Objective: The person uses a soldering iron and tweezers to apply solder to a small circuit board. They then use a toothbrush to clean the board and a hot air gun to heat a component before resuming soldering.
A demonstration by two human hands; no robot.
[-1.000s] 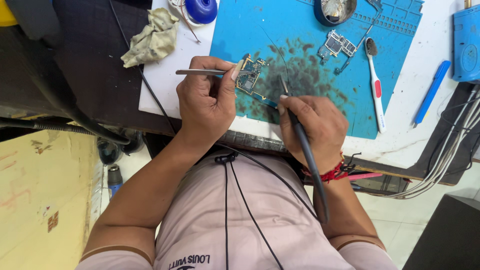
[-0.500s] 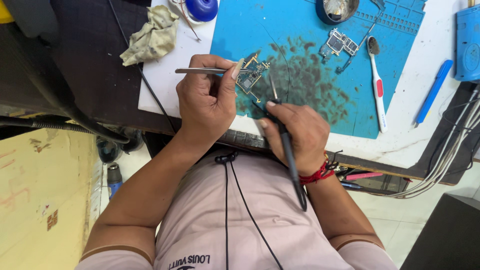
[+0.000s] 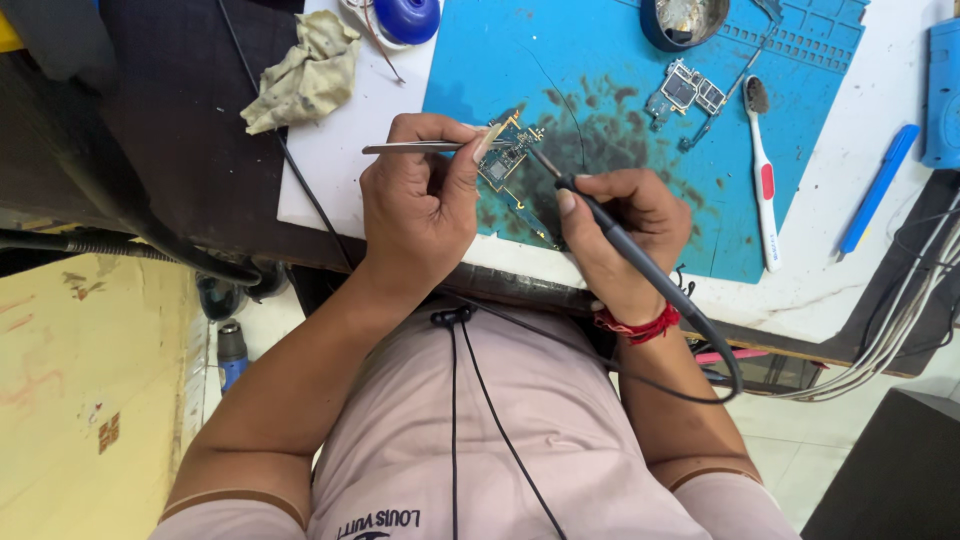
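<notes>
Blue silicone, scorched dark at its centre, covers the work mat (image 3: 600, 60) where a person bends over a small green circuit board (image 3: 508, 152) lying on the stained patch, just beyond both hands. The left hand (image 3: 415, 215) is curled around metal tweezers (image 3: 420, 147), fingers pinched on the shaft so the tips reach across to the board's near edge, apparently to pin it flat. The right hand (image 3: 620, 235), a red thread band (image 3: 640, 325) at its wrist, grips a black soldering iron (image 3: 610, 225) like a pen, fingers closed low on the handle, the tip slanting down to meet the board from the opposite side; its cord (image 3: 700, 385) loops back over the lap. A second circuit board (image 3: 690, 92) rests apart, farther up the mat, beside a white toothbrush (image 3: 762, 180) with a darkened head. A crumpled rag (image 3: 305, 75) lies off the mat to the left, a blue pen-like tool (image 3: 878, 188) on the white table (image 3: 340, 160) to the right.
</notes>
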